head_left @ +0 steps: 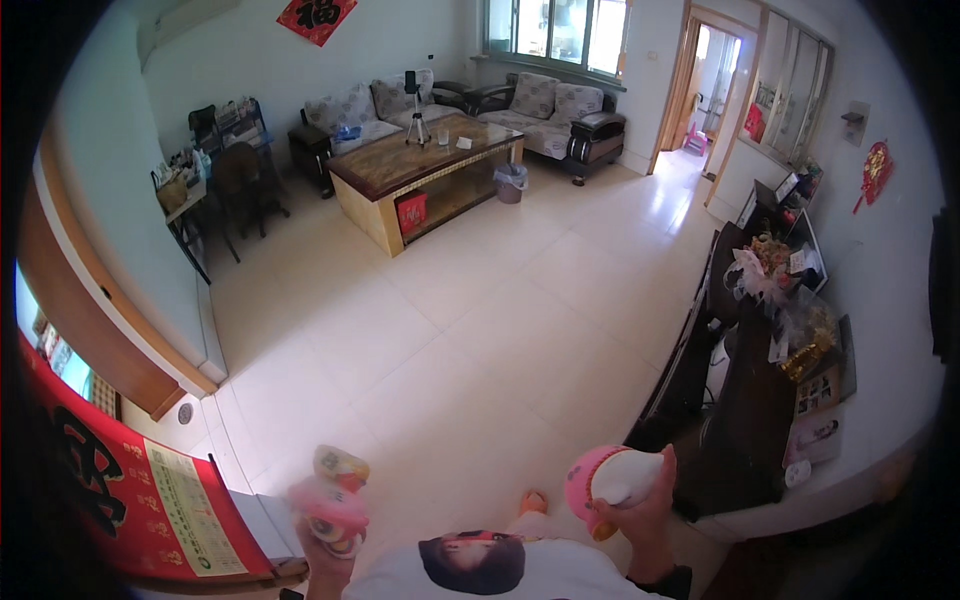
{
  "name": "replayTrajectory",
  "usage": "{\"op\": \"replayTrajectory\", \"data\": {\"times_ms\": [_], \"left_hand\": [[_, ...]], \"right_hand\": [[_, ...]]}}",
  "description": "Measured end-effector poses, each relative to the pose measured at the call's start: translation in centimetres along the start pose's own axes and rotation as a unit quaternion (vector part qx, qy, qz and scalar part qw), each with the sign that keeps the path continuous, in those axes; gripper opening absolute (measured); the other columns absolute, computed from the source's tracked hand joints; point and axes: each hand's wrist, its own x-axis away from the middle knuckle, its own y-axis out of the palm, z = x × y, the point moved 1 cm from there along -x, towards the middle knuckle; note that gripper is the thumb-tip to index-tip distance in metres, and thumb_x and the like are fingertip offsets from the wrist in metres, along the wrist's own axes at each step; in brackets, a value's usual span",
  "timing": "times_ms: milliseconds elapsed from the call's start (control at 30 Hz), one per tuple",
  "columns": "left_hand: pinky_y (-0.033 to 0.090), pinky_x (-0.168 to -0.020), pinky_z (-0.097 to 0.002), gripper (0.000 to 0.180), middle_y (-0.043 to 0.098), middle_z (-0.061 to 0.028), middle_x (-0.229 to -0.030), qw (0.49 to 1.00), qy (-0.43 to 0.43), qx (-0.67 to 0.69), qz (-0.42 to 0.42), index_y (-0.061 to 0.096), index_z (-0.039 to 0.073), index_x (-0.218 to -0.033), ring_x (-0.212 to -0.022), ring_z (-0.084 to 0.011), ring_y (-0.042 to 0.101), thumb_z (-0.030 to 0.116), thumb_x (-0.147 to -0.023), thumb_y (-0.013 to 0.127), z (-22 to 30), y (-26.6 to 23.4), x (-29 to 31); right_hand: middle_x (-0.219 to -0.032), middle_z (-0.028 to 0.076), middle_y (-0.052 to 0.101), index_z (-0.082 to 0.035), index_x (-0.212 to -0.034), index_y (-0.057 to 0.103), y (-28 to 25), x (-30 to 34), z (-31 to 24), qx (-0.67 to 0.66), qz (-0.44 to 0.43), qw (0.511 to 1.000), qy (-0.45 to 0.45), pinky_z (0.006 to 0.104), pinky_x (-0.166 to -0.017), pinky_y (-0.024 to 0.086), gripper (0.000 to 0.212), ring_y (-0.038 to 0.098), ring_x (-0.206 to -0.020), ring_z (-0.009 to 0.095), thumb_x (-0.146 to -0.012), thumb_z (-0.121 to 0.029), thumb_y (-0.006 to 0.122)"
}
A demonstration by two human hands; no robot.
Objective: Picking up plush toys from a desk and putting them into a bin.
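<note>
At the lower left, my left hand (328, 568) is closed around a pink figurine (332, 505), blurred, with a pale yellow rounded part above it. I cannot tell whether that yellow part belongs to the figurine or is a separate thing. On the lower right, my right hand (648, 525) grips a rounded pink-and-white figurine (612, 478) with a reddish-gold band and a small golden knob near my thumb. Both figurines are held up above the tiled floor (450, 350), well apart from each other.
A long dark cabinet (740, 440) with wrapped flowers and pictures runs along the right wall. Ahead stand a coffee table (400, 165) bearing a phone tripod, a waste bin (510, 186) and two sofas. A red hanging calendar (150, 490) and a doorway are at left.
</note>
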Motion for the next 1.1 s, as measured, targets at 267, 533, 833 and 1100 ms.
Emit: {"op": "replayTrajectory", "data": {"times_ms": [267, 533, 833, 1100], "left_hand": [[0.044, -0.085, -0.0396, 0.065, 0.056, -0.0019, -0.11, 0.989, -0.005, 0.09, 0.119, 0.052, 0.019, -0.114, -0.101, -0.0196, 0.053, 0.062, -0.065, 0.058, -4.1, 14.5, -8.5], [0.046, -0.081, -0.041, 0.061, 0.055, 0.0005, -0.113, 0.996, 0.048, -0.005, 0.078, 0.048, 0.023, -0.118, -0.103, -0.0186, 0.053, 0.061, -0.07, 0.053, -6.3, 18.3, -23.4], [0.05, -0.081, -0.0489, 0.055, 0.054, -0.0072, -0.119, 0.992, 0.067, -0.048, -0.095, 0.046, 0.016, -0.124, -0.107, -0.0263, 0.055, 0.054, -0.084, 0.048, -5.7, 38.3, -51.4], [0.053, -0.07, -0.0464, 0.056, 0.057, -0.0085, -0.114, 0.996, -0.021, -0.013, -0.083, 0.049, 0.018, -0.122, -0.1, -0.0268, 0.059, 0.056, -0.081, 0.049, -8.2, 54.1, -70.8]], "right_hand": [[-0.123, 0.024, 0.037, -0.002, -0.133, 0.025, 1.2, -16.6, 5.7, 0.018, -0.037, 0.991, -0.13, 0.047, -0.083, 0.044, 0.112, 0.047, -0.103, 0.039, -0.046, -0.038, 0.085], [-0.128, 0.023, 0.035, 0.0, -0.136, 0.021, 4.6, -29.5, 12.8, 0.077, -0.048, 0.994, -0.066, 0.0425, -0.095, 0.037, 0.12, 0.041, -0.115, 0.037, -0.041, -0.035, 0.086], [-0.135, 0.018, 0.031, -0.004, -0.141, 0.017, 8.5, -46.4, 15.7, 0.091, 0.043, 0.988, 0.115, 0.0398, -0.104, 0.027, 0.121, 0.033, -0.125, 0.03, -0.042, -0.025, 0.082], [-0.137, 0.016, 0.031, -0.005, -0.141, 0.017, 13.0, -63.2, 19.9, 0.097, 0.084, 0.977, 0.17, 0.0392, -0.107, 0.023, 0.117, 0.03, -0.127, 0.03, -0.044, -0.022, 0.079]]}}
